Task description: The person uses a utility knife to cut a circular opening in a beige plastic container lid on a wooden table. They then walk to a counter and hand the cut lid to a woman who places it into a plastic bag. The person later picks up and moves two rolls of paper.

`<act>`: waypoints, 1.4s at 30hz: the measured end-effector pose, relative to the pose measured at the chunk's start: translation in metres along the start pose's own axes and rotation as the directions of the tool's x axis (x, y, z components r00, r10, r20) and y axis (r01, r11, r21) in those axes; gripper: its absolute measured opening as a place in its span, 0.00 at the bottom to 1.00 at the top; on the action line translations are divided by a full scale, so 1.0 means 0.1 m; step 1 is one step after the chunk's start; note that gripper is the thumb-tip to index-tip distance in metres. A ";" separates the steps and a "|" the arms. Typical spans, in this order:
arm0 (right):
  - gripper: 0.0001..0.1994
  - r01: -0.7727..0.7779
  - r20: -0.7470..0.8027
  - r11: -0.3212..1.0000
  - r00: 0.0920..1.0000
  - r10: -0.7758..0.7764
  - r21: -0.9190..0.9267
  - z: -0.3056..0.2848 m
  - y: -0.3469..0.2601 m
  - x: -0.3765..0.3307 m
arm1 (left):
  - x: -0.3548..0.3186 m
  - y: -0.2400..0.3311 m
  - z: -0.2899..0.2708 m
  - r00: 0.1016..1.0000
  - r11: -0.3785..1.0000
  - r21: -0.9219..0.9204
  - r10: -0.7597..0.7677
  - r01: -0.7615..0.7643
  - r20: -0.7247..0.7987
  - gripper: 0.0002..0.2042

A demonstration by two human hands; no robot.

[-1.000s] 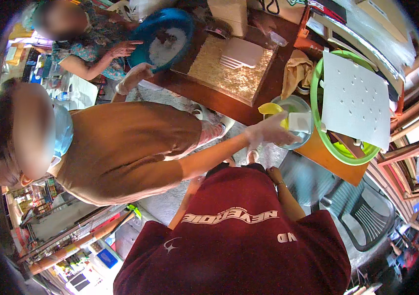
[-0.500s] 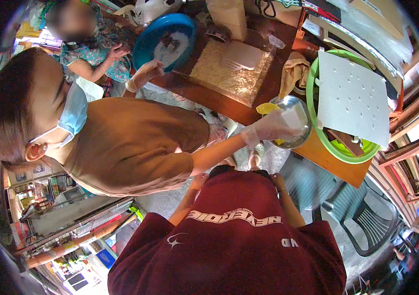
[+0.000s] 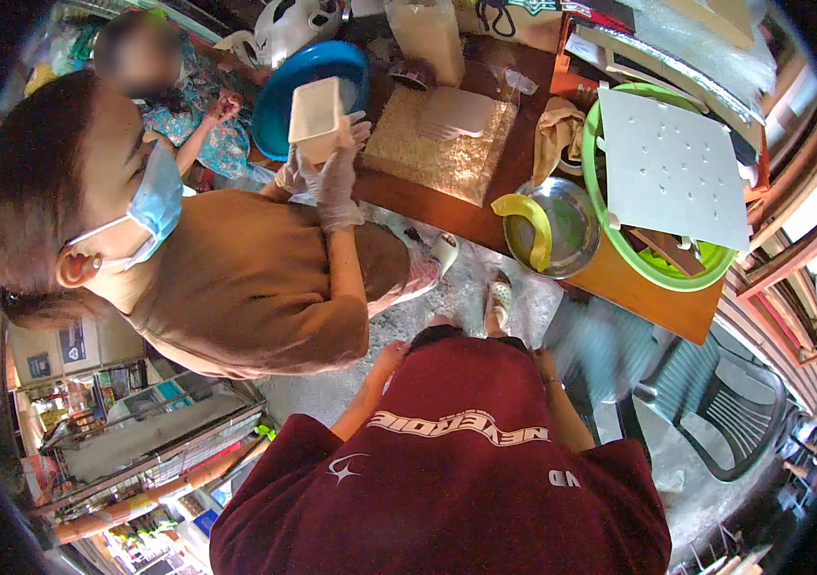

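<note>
My left hand (image 3: 391, 356) hangs beside my left hip against my dark shorts. On the other side my right hand (image 3: 545, 363) rests by the right hip, partly covered by my maroon shirt. The fingers of both are too small and hidden to read, and I see no object in either. At my left, a masked co-worker in a brown top (image 3: 255, 278) holds a cream rectangular tub (image 3: 315, 108) in two clear-gloved hands, over the near edge of a blue basin (image 3: 279, 125).
A brown table (image 3: 425, 203) carries a patterned board (image 3: 408, 144), a metal bowl (image 3: 576, 225) with a curved yellow piece (image 3: 540, 240), and a green basin (image 3: 593, 182) under a perforated white sheet (image 3: 672, 163). A dark chair (image 3: 739, 412) stands right. Another person (image 3: 207, 115) is beyond the co-worker.
The co-worker's gloved hand has left the metal bowl and swung left toward the blue basin; both gloved hands now hold the cream tub. My own hands stay by my hips.
</note>
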State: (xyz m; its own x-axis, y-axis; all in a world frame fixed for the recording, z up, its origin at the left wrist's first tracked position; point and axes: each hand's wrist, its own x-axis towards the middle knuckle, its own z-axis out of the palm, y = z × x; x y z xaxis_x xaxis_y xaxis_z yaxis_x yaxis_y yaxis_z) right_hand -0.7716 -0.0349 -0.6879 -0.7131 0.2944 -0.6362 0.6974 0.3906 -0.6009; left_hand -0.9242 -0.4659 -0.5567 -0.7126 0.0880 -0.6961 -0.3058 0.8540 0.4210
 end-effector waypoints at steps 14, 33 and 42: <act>0.21 -0.048 -0.129 0.999 0.990 0.047 -0.008 0.14 0.01 -0.46 | 0.19 -0.46 0.17 0.995 0.840 -0.535 -0.062 0.093 0.076 0.19; 0.23 -0.012 -0.145 0.978 0.989 -0.019 -0.210 0.12 -0.01 -0.91 | -0.08 -0.97 0.55 0.965 0.974 -0.102 0.214 -0.200 0.153 0.20; 0.18 0.031 -0.169 0.985 0.984 -0.060 -0.170 0.15 -0.45 -1.35 | -0.19 -1.04 0.48 0.931 0.862 -0.430 -0.118 0.268 0.344 0.21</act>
State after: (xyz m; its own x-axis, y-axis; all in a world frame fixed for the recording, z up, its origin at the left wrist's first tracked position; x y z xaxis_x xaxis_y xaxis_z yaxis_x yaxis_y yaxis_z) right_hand -0.7059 -0.1058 -0.5823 -0.7556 0.4138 -0.5077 0.6526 0.5421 -0.5294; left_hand -0.8485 -0.5315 -0.6156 -0.4104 0.1578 -0.8982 -0.7259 0.5396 0.4265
